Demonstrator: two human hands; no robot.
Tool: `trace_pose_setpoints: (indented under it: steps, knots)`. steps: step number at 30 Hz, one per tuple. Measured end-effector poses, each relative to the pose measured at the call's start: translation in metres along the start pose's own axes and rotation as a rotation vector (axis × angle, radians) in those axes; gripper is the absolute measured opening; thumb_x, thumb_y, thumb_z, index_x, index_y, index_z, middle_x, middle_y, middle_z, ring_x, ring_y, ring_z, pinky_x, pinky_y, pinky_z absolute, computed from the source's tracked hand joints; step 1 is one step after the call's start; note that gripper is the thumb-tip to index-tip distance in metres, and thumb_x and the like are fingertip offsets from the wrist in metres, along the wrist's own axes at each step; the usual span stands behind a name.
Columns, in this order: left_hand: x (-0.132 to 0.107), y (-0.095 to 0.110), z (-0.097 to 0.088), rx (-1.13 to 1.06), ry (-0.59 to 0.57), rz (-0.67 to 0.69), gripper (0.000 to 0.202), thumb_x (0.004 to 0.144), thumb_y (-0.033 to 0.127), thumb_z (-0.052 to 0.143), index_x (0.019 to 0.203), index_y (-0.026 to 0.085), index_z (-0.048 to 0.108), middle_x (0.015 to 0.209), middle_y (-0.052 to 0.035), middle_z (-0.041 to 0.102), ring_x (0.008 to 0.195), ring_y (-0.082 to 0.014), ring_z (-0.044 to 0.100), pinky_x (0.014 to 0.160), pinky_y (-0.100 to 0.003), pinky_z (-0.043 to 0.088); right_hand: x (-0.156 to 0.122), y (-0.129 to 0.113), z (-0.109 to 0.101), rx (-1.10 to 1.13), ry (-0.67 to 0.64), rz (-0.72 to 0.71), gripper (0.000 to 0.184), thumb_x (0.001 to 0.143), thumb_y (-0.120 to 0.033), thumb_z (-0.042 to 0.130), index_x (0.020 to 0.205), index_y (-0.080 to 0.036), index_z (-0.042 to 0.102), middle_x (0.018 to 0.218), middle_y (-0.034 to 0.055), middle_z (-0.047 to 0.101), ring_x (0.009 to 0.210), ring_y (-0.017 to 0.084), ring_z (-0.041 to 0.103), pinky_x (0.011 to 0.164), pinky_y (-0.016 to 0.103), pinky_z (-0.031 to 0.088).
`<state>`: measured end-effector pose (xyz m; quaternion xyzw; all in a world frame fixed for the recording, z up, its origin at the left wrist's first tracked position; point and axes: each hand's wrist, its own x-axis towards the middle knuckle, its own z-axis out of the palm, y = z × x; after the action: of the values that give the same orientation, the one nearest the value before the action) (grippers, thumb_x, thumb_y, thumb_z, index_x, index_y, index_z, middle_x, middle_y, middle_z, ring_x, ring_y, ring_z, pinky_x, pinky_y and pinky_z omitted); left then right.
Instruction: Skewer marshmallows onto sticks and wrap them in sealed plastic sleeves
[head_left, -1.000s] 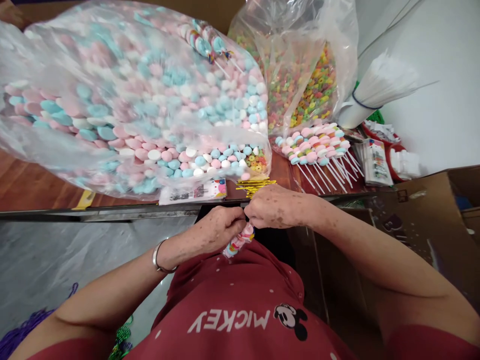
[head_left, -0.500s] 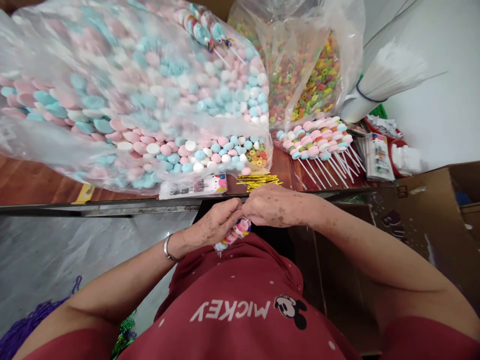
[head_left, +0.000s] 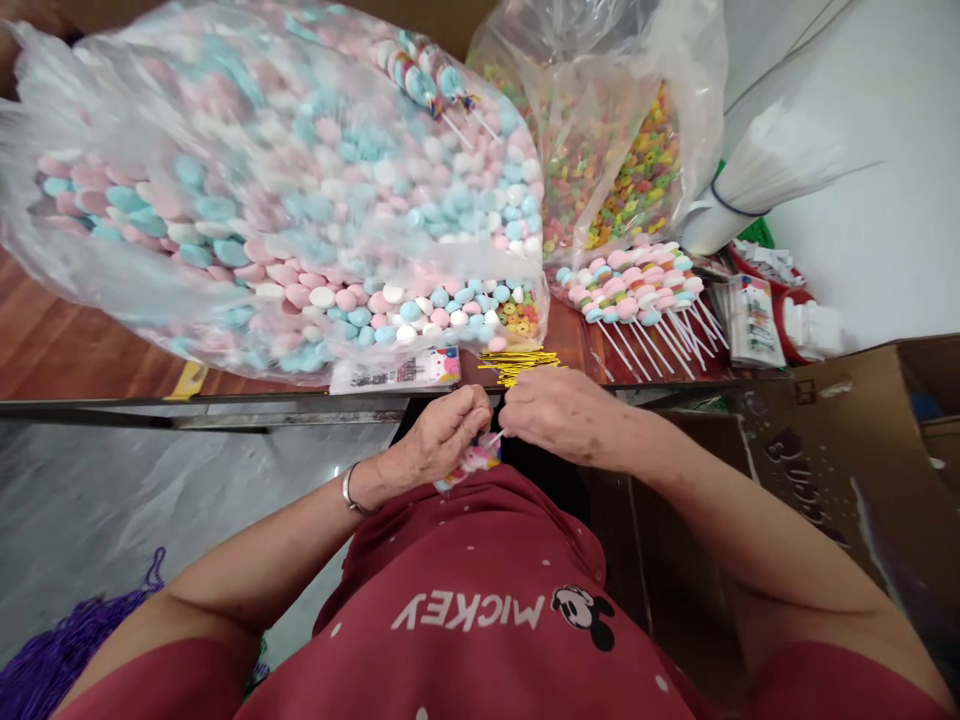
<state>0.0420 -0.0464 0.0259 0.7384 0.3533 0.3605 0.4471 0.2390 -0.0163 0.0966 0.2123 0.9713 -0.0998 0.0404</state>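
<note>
A candy skewer (head_left: 477,461) in a clear printed wrapper hangs in front of my shirt, below my hands. My left hand (head_left: 442,440) is closed around the upper part of the wrapper, its fingers curled. Beside it, my right hand (head_left: 559,415) pinches at the end of a short white stick (head_left: 496,437) that slants up from the candy. Whether its fingertips also hold a tie is too small to tell. Just beyond my hands, yellow twist ties (head_left: 517,364) lie at the table edge, next to a stack of printed wrappers (head_left: 396,370).
A big clear bag of pastel candies (head_left: 300,210) covers the table's left; a bag of gummy rings (head_left: 630,170) stands behind. Several unwrapped candy skewers (head_left: 634,280) lie at right, near white sticks in a holder (head_left: 709,220). Cardboard boxes (head_left: 847,440) stand lower right.
My hands have drawn slightly apart, the right one moving right, and the white stick now shows between them. The wrapped candy skewer has shifted a little.
</note>
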Motion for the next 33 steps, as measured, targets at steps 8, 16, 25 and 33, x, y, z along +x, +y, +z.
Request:
trace_pose_setpoints:
  steps: [8, 16, 25, 33]
  knots:
    - [0.007, -0.004, -0.033, -0.275, 0.002, -0.239, 0.038, 0.097, 0.048, 0.048, 0.079, 0.016, 0.058, 0.076, -0.0031, 0.059, 0.07, -0.0139, 0.053, 0.067, -0.026, 0.045, -0.005, 0.018, 0.008, 0.173, 0.166, -0.035, 0.031, 0.103, -0.022, 0.044, 0.087, -0.015, 0.069, 0.08, 0.006, 0.068, 0.078, 0.018, 0.053, 0.073, 0.029, 0.037]
    - [0.002, 0.007, -0.018, -0.638, -0.334, -0.444, 0.035, 0.086, 0.047, 0.068, 0.098, 0.013, 0.066, 0.081, -0.0089, 0.072, 0.066, -0.0145, 0.065, 0.058, -0.024, 0.049, -0.013, 0.042, -0.009, 0.373, 0.167, -0.067, 0.038, 0.105, -0.03, 0.038, 0.091, -0.015, 0.07, 0.084, 0.0066, 0.067, 0.085, 0.018, 0.055, 0.079, 0.028, 0.041]
    - [0.007, 0.012, 0.012, -0.741, 0.067, -0.497, 0.038, 0.078, 0.051, 0.075, 0.08, 0.014, 0.066, 0.075, -0.0068, 0.072, 0.061, -0.0163, 0.07, 0.054, -0.025, 0.055, 0.001, 0.039, -0.008, 0.457, 0.112, -0.098, 0.033, 0.101, -0.027, 0.043, 0.082, -0.016, 0.068, 0.081, 0.0044, 0.066, 0.081, 0.017, 0.056, 0.08, 0.029, 0.043]
    - [0.019, 0.021, 0.01, -0.53, 0.36, -0.42, 0.028, 0.086, 0.042, 0.065, 0.074, 0.017, 0.063, 0.053, 0.0027, 0.059, 0.035, -0.0061, 0.041, 0.038, -0.02, 0.04, 0.001, 0.02, 0.004, 0.353, 0.624, 0.296, 0.046, 0.103, -0.039, 0.036, 0.141, -0.015, 0.047, 0.131, 0.0171, 0.059, 0.119, 0.026, 0.055, 0.103, 0.043, 0.044]
